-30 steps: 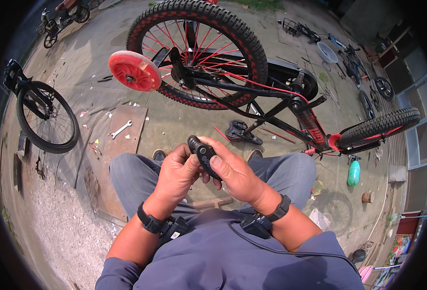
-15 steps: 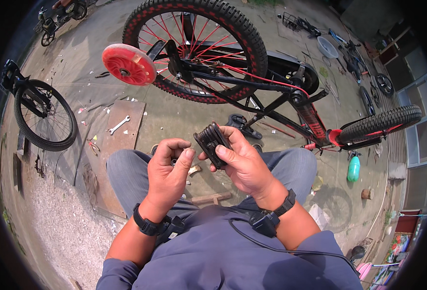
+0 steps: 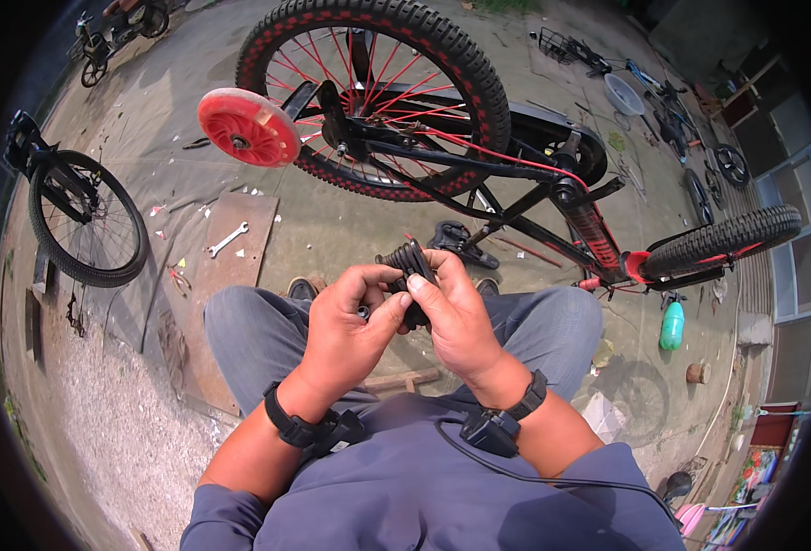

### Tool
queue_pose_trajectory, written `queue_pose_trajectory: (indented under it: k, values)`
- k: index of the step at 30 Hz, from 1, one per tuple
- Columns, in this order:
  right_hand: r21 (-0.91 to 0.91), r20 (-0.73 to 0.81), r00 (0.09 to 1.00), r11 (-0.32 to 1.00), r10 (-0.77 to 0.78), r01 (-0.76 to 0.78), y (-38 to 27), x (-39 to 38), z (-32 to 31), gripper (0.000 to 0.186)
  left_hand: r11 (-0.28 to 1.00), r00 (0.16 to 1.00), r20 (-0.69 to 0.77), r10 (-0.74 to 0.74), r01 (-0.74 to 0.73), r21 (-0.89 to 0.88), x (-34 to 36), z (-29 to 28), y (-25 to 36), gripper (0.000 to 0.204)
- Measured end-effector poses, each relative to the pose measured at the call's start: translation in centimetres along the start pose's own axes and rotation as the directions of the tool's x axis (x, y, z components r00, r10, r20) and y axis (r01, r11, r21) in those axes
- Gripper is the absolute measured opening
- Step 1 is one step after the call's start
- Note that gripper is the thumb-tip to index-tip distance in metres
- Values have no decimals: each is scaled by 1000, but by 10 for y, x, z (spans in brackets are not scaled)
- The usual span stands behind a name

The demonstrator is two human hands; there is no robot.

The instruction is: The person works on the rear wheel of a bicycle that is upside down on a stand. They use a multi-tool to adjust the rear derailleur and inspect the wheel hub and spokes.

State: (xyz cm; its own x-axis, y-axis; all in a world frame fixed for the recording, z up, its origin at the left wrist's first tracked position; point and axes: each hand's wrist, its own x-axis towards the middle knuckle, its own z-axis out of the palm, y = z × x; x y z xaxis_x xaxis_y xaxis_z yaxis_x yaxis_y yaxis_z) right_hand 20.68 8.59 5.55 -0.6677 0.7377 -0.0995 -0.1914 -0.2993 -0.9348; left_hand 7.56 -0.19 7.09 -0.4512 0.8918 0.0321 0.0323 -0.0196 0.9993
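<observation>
My right hand (image 3: 458, 323) is wrapped round a black folding hex key set (image 3: 413, 266), a compact block with several ridged, parallel bars, thumb on its near face. The thumb and forefinger of my left hand (image 3: 348, 323) pinch at its left side. A small round metal piece (image 3: 363, 312) shows by the curled fingers of the left hand; its kind is unclear. Beyond my hands a black and red bicycle (image 3: 598, 234) lies upside down, with a red training wheel (image 3: 247, 129) at its rear wheel (image 3: 492, 101).
An open-end wrench (image 3: 228, 239) lies on a brown board (image 3: 240, 266) at the left, with pliers (image 3: 178, 280) beside it. Another bicycle wheel (image 3: 134, 220) stands far left. A pedal (image 3: 456, 237) lies ahead of my hands; a green bottle (image 3: 671, 326) stands at the right.
My left hand has moved right and up to the hex key set and now touches it. The right hand has shifted slightly and turned the set.
</observation>
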Motion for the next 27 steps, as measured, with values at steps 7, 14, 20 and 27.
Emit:
queue_pose_trajectory:
  k: [7,14,20,27]
  values:
    - [52,-118,993,999,-7,14,8,14,-10,29,904,888,328,323,-392,171,-6,7,-10,23]
    - [93,-140,989,995,49,-36,-23,23,-17,44,988,968,228,104,-127,86,-10,-6,-14,32]
    - [197,-76,991,976,106,-89,-34,14,-42,71,911,950,276,-147,239,-335,-13,-31,-27,31]
    - [219,-8,982,958,190,-184,-41,4,-48,77,621,880,434,-195,453,-640,-9,-51,-20,34]
